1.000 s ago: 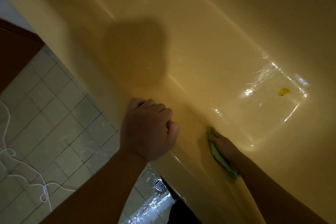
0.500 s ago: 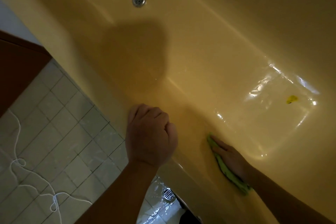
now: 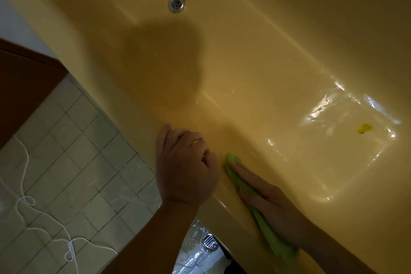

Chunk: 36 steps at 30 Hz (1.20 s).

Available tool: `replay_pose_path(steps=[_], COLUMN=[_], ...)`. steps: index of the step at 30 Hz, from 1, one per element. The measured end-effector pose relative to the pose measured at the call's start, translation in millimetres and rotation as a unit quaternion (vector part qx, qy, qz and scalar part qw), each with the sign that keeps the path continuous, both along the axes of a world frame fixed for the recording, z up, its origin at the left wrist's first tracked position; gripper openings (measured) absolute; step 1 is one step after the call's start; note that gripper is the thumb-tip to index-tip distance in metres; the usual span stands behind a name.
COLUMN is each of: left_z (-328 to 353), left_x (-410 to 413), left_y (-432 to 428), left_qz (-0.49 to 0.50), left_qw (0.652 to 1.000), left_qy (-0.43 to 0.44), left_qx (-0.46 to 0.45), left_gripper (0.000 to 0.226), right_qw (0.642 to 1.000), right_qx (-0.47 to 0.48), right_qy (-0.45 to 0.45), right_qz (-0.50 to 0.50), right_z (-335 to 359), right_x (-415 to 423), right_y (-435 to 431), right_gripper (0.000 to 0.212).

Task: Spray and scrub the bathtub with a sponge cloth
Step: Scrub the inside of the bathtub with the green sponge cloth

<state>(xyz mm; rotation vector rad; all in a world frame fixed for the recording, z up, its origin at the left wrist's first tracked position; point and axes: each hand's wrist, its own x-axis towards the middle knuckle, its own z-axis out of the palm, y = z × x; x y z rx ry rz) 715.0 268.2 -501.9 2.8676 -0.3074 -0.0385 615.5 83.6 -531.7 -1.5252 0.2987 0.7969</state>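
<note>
Scrubbing — your flat right hand (image 3: 266, 198) presses the sponge cloth (image 3: 277, 244) to the bathtub (image 3: 244, 62); left hand (image 3: 184, 169) fisted, empty. Next: probably firm strokes.

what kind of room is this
Most likely a bathroom: a yellow bathtub with a metal drain, a pale tiled floor beside it with a floor drain, and the right hand pressing a green sponge cloth flat against the tub's inner wall.
</note>
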Motion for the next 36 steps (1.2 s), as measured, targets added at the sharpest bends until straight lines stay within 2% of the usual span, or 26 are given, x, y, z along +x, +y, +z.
replay_pose_path(steps=[3, 8, 10, 12, 15, 16, 18, 22, 25, 28, 32, 36], left_z=[0.0, -3.1, -2.9, -2.9, -3.2, -3.1, -3.6, -4.3, -3.5, -3.8, -4.3, -3.1], left_x=[2.0, 9.7, 10.9, 13.7, 17.9, 19.6, 22.7, 30.8, 34.6, 40.0, 43.4, 49.1], left_y=[1.5, 5.6, 6.4, 7.6, 9.2, 10.4, 13.4, 17.5, 20.2, 23.1, 27.9, 30.9], left_qz=[-0.001, 0.003, 0.002, 0.001, 0.006, 0.008, 0.010, 0.016, 0.016, 0.019, 0.022, 0.055], left_qw=[1.000, 0.999, 0.999, 0.999, 0.998, 0.998, 0.998, 0.998, 0.997, 0.998, 0.998, 0.997], left_qy=[-0.012, -0.035, -0.036, -0.035, -0.046, -0.050, -0.053, -0.054, -0.055, -0.049, -0.046, -0.031], left_qx=[-0.006, -0.021, -0.025, -0.026, -0.031, -0.032, -0.032, -0.037, -0.045, -0.044, -0.042, -0.039], left_gripper=[0.026, 0.033, 0.033, 0.034, 0.034, 0.034, 0.034, 0.033, 0.034, 0.033, 0.028, 0.025], right_qw=[0.994, 0.949, 0.953, 0.971, 0.996, 0.999, 0.999, 0.995, 0.974, 0.955, 0.969, 0.997], right_qx=[-0.049, -0.202, -0.196, -0.146, -0.054, -0.030, 0.001, -0.023, -0.137, -0.197, -0.160, -0.042], right_qy=[0.099, 0.241, 0.232, 0.187, 0.064, 0.013, -0.032, 0.069, 0.176, 0.221, 0.188, 0.055], right_qz=[-0.024, 0.013, 0.005, -0.011, -0.010, 0.002, 0.005, -0.070, -0.033, -0.014, -0.007, -0.021], right_z=[-44.4, -130.7, -132.5, -109.6, -45.9, -25.4, -1.1, -31.0, -95.5, -137.1, -117.3, -35.8], right_x=[-19.8, -8.5, 14.0, 41.1, 57.4, 55.2, 43.2, 22.6, 12.9, 25.0, 66.9, 91.6], right_y=[-20.6, -22.6, -6.6, 14.1, 33.5, 35.3, 31.4, 7.3, -2.6, 0.0, 28.8, 56.0], right_gripper=[0.049, 0.054, 0.056, 0.053, 0.049, 0.049, 0.051, 0.048, 0.049, 0.053, 0.051, 0.047])
